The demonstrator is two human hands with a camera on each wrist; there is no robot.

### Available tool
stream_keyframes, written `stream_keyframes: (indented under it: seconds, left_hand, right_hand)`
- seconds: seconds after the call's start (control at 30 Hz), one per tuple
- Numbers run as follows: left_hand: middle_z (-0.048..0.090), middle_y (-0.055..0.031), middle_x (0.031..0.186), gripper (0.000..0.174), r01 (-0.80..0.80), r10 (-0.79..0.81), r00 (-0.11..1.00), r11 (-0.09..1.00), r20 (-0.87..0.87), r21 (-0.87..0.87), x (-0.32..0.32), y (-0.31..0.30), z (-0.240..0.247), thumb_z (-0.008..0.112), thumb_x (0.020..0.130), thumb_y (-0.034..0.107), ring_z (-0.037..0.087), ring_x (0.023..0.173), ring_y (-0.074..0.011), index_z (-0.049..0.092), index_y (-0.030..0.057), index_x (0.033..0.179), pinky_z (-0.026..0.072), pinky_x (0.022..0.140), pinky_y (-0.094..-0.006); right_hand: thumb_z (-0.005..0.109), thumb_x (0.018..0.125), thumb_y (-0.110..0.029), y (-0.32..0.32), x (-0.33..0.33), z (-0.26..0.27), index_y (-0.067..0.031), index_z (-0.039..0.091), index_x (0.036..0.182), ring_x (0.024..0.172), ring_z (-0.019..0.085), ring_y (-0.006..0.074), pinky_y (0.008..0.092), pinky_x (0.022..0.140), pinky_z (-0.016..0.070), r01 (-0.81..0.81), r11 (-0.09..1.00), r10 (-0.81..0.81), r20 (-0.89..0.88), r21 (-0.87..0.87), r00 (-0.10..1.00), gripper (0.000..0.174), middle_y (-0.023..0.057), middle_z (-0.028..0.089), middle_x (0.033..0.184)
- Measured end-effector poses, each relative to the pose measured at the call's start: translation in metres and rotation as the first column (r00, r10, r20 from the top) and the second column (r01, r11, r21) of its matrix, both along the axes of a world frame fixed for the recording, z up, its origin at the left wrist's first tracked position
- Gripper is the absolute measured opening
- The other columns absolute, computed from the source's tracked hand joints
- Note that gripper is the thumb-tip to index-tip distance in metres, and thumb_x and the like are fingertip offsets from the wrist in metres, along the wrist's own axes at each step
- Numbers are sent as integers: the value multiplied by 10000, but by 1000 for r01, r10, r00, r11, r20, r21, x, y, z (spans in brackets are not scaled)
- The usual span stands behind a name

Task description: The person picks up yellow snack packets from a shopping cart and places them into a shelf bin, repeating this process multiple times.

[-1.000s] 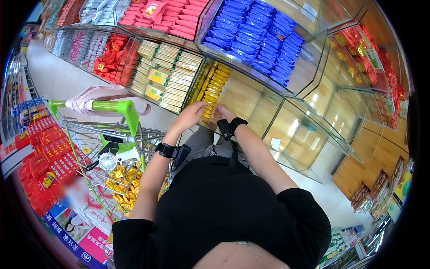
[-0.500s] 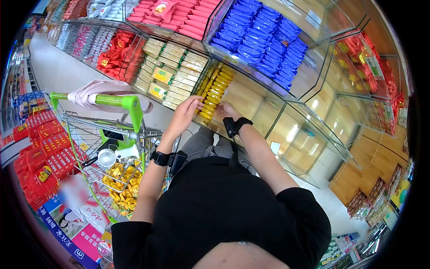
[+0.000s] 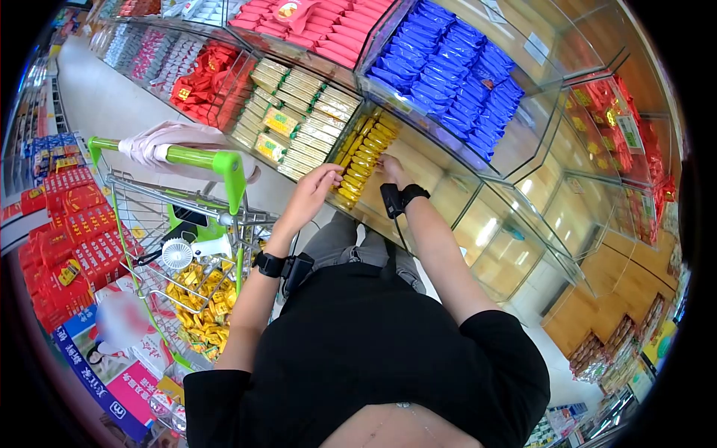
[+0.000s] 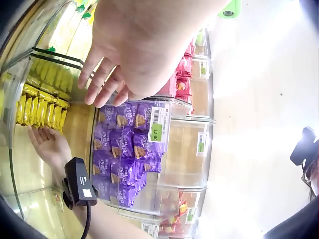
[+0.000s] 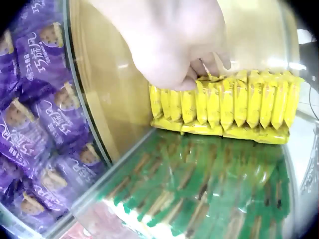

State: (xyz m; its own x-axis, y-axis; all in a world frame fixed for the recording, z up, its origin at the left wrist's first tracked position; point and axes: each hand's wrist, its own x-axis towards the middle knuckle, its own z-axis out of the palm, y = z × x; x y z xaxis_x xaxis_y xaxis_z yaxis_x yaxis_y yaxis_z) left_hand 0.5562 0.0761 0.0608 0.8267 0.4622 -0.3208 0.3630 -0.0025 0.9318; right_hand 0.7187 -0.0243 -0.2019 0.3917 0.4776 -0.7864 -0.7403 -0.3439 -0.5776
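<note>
Yellow packets [image 3: 360, 166] stand in a tight row on edge in a clear bin, more of them lying flat along the divider side. My right hand [image 3: 393, 173] is at the row's right side; in the right wrist view that hand [image 5: 174, 45] has curled fingers touching the packet tops, thumb and finger pinching at a packet [image 5: 202, 99]. My left hand [image 3: 310, 196] is at the row's left, fingers extended by the bin's edge. In the left wrist view the left hand [image 4: 134, 55] has relaxed, slightly spread fingers and holds nothing.
Blue-purple packets [image 3: 448, 75] fill the bin behind. Gold and green packets [image 3: 299, 112] lie in the bin to the left. A cart with a green handle [image 3: 194, 158] stands at the left, yellow packets [image 3: 202, 306] in its basket. Clear bin walls divide the display.
My right hand has moved up along the row's right side. The left hand has come slightly away from the packets. The display has shifted a little to the right in view.
</note>
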Motion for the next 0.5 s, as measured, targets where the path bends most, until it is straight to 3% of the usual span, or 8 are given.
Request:
stream_keyframes:
  seconds: [0.07,0.1,0.2,0.23,0.33,0.37,0.47,0.5]
  left_hand:
    - [556,-67,848,226,1,-1,1000,1000,-18,16,-2,1,-1,389,877,133,525,822,-128,505,-5,1014,402,747,-242]
    - [556,-67,848,226,-7,7,1000,1000,-16,18,-2,2,-2,389,877,133,525,822,-128,505,-5,1014,402,747,-242]
    - [557,-69,848,227,-12,13,1000,999,-20,52,-8,1,-3,390,875,132,526,819,-129,505,-4,1015,403,744,-242]
    - [557,-69,845,226,-11,13,999,998,-31,56,-8,0,-1,391,873,130,526,819,-131,504,-6,1015,404,743,-242]
    - [558,-67,839,224,-12,15,999,998,-51,60,-10,0,-4,393,871,126,526,818,-133,502,-9,1014,405,740,-241]
    - [558,-66,835,223,-14,17,998,998,-59,60,-11,-1,-5,394,870,124,526,817,-134,502,-10,1011,406,738,-241]
    - [558,-65,829,220,-19,22,999,998,-50,64,-13,-2,-5,393,870,122,525,814,-134,501,-13,1007,409,737,-244]
    - [558,-65,829,220,-20,23,998,998,-51,63,-13,-2,-5,393,870,122,525,814,-134,501,-13,1007,409,737,-244]
  right_hand:
    - [400,786,-155,-1,18,6,-98,517,874,795,498,188,395,648,433,-97,984,90,-52,-152,995,157,57,533,841]
    - [400,786,-155,2,22,11,-98,517,874,795,498,188,395,648,433,-104,983,98,-49,-151,994,157,57,533,841]
    - [384,759,-121,9,29,31,-108,524,993,977,429,179,356,718,403,3,1000,0,105,-29,994,273,44,482,1039]
    - [382,751,-116,10,31,38,-124,500,1065,993,418,170,350,739,387,-41,997,47,89,-61,995,336,38,468,1074]
    - [401,790,-244,3,50,-24,-84,489,1118,864,503,205,340,635,408,-78,979,123,235,-188,964,375,86,508,1081]
    - [411,790,-230,4,59,-38,-101,439,1172,905,480,205,370,631,402,-86,965,124,145,-246,982,404,89,475,1123]
    - [420,781,-204,9,35,37,-47,458,1130,859,497,202,374,606,407,-54,993,70,153,-104,986,384,115,510,1043]
    - [420,781,-204,10,31,31,-47,458,1130,859,497,202,374,606,407,-55,993,71,152,-104,986,384,115,510,1043]
